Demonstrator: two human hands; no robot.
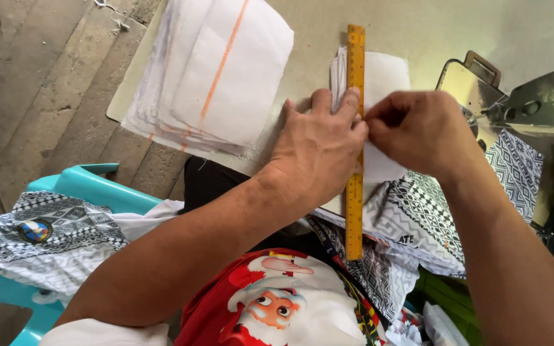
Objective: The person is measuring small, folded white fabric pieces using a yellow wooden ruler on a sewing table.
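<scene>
Both hands meet over a long yellow-orange ruler [354, 160] laid lengthwise across a small stack of white fabric pieces [386, 77] on the beige tabletop [431, 32]. Spread flat, the left hand [318, 150] presses down with fingers reaching over the ruler's edge, pinning it and the cloth beneath; it grips nothing, only bears down. Just to its right and touching it, the right hand [418, 128] is pinched shut at the ruler's edge, thumb against fingertips; whether a marker, chalk or only the cloth sits in that pinch I cannot tell, since the fingers hide it.

To judge by its straight line, the ruler is thin, stiff and light, overhanging the table's near edge without drooping. It would likely slide on soft cloth, so weight from above near its middle, as the left hand gives, suits it best. The white pieces look limp, thin and easily shifted; holding them flat under the palm seems surer than lifting by a corner.

Further left lies a larger fanned pile of white cloth panels with an orange stripe [213, 70]. On a turquoise plastic chair [91, 186] at lower left rests folded black-and-white patterned fabric [52, 237]. More such patterned cloth [431, 218] hangs below the right hand, and a sewing machine [533, 102] stands at far right.
</scene>
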